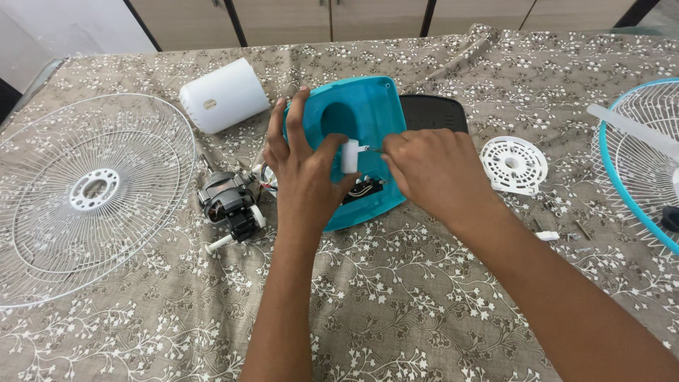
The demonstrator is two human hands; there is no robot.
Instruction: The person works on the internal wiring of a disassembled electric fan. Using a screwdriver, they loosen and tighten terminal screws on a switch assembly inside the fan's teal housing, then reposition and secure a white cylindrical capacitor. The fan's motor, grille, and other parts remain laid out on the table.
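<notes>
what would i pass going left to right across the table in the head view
white fan grille → fan motor → left hand → small white cylinder → right hand → white round slotted disc → teal-rimmed fan grille

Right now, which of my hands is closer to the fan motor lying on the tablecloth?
Left. Your left hand grips the teal housing just beside the fan motor. Your right hand is farther off, on the housing's other side.
</notes>
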